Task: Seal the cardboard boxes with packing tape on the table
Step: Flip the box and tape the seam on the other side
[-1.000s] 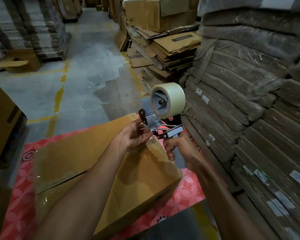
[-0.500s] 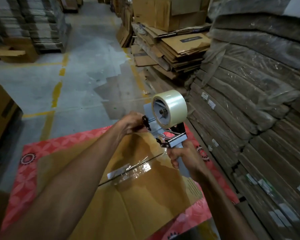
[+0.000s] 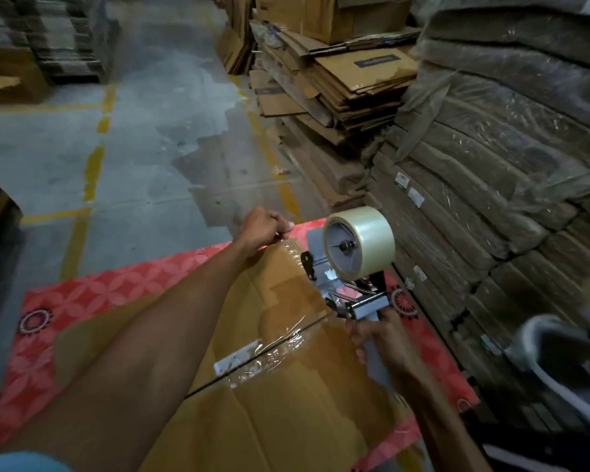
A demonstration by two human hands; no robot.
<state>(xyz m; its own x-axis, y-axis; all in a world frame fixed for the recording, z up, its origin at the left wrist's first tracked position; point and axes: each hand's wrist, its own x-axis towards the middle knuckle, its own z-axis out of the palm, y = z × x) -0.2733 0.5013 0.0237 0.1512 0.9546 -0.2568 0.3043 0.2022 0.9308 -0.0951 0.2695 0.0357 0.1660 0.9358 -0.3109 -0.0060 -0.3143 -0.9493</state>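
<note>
A brown cardboard box (image 3: 286, 413) lies on a table with a red patterned cloth (image 3: 82, 294). Its centre seam carries a crumpled strip of clear tape (image 3: 269, 349). My right hand (image 3: 382, 338) grips the grey handle of a tape dispenser (image 3: 348, 284), which carries a clear tape roll (image 3: 365, 240) and is held above the box's far right part. My left hand (image 3: 266, 226) reaches to the box's far edge and pinches the free end of the tape pulled from the dispenser.
Wrapped bundles of flat cardboard (image 3: 508, 165) are stacked high close on the right. Loose flattened boxes (image 3: 338, 80) pile up behind the table. Beyond the table is concrete floor with yellow lines (image 3: 92, 172). A white object (image 3: 559, 362) sits at the lower right.
My left hand has moved away from the dispenser toward the box's far edge, drawing tape out. The dispenser has shifted slightly right. The view has tilted further over the box.
</note>
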